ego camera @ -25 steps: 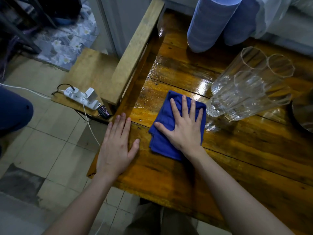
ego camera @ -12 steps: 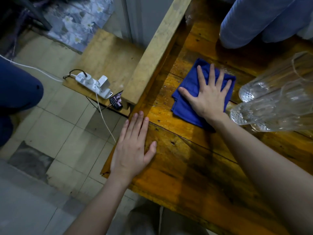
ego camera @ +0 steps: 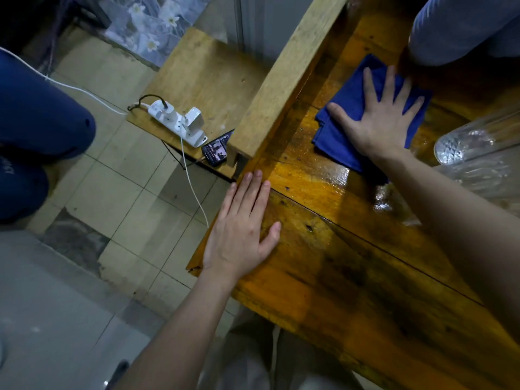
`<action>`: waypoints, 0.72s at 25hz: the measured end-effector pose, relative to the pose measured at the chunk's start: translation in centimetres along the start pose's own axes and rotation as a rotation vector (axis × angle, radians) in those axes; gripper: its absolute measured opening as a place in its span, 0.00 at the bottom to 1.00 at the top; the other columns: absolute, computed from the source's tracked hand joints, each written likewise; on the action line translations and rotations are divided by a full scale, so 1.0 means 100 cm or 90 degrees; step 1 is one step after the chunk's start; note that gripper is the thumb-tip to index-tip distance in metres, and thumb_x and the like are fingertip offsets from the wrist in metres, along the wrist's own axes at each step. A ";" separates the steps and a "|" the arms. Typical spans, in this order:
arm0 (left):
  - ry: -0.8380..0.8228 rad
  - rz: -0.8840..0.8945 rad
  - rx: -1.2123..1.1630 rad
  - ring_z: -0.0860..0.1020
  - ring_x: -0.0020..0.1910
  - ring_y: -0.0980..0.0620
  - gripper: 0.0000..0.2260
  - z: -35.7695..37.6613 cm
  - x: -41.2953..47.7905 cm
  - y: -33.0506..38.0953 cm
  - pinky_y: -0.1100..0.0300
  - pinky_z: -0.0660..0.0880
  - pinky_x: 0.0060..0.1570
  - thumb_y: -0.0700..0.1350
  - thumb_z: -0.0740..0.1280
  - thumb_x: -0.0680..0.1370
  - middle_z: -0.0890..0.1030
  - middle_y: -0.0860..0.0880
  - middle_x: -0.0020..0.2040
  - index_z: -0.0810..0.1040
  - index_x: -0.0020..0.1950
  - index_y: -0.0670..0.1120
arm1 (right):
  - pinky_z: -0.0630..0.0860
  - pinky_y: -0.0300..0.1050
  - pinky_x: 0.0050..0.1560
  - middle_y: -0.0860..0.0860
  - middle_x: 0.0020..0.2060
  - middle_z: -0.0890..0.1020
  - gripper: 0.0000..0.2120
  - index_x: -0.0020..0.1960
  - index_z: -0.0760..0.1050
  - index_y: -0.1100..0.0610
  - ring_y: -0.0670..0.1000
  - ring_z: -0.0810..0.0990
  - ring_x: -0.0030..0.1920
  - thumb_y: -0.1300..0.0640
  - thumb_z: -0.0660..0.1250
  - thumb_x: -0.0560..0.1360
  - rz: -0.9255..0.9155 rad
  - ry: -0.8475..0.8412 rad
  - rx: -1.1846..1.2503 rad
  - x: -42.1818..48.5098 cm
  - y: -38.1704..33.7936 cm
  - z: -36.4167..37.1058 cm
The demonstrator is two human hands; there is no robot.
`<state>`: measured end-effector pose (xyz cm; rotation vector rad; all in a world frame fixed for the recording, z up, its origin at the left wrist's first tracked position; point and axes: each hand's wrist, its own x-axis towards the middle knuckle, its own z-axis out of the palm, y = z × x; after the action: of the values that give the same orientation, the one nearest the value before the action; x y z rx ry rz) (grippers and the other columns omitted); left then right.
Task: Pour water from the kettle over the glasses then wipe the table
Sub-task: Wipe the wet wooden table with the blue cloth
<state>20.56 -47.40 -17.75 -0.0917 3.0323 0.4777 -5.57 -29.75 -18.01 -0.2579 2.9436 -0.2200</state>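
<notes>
Nearest me, the left hand [ego camera: 242, 226] lies flat and empty on the table [ego camera: 351, 291] edge, bracing. Beyond it the right hand [ego camera: 385, 119], fingers spread, presses the blue cloth [ego camera: 340, 130] onto wet boards. Just beside the wrist stand the glasses [ego camera: 472, 142]; a wide sweep could knock them. Off the far edge, runoff might reach the power strip [ego camera: 180, 125].
</notes>
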 end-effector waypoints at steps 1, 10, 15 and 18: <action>0.001 0.002 -0.002 0.48 0.79 0.49 0.31 0.000 0.001 0.000 0.46 0.52 0.77 0.57 0.55 0.81 0.52 0.43 0.80 0.53 0.79 0.42 | 0.39 0.71 0.73 0.52 0.81 0.44 0.49 0.80 0.45 0.42 0.62 0.41 0.79 0.18 0.43 0.66 0.001 0.008 0.004 -0.001 0.000 0.000; 0.014 0.000 -0.008 0.48 0.79 0.51 0.31 -0.001 0.000 0.002 0.49 0.50 0.77 0.56 0.57 0.80 0.53 0.44 0.80 0.54 0.79 0.43 | 0.43 0.69 0.75 0.54 0.80 0.50 0.48 0.80 0.50 0.45 0.62 0.46 0.79 0.19 0.46 0.68 -0.067 0.063 0.015 -0.050 0.001 0.010; 0.022 -0.003 -0.016 0.47 0.79 0.52 0.31 0.000 -0.001 0.001 0.49 0.50 0.77 0.57 0.57 0.80 0.52 0.46 0.80 0.55 0.79 0.44 | 0.43 0.68 0.75 0.54 0.81 0.47 0.48 0.80 0.48 0.45 0.61 0.44 0.79 0.19 0.46 0.68 -0.077 0.057 0.007 -0.083 -0.001 0.019; 0.031 -0.001 -0.013 0.49 0.79 0.52 0.31 0.000 -0.001 0.001 0.49 0.51 0.77 0.56 0.58 0.80 0.54 0.46 0.80 0.56 0.79 0.43 | 0.44 0.68 0.75 0.54 0.81 0.47 0.48 0.80 0.47 0.45 0.61 0.43 0.79 0.19 0.45 0.68 -0.095 0.055 0.000 -0.117 -0.004 0.025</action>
<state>20.62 -47.27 -17.73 -0.1072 3.0746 0.5142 6.28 -28.31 -18.43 -0.4811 3.0110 -0.2585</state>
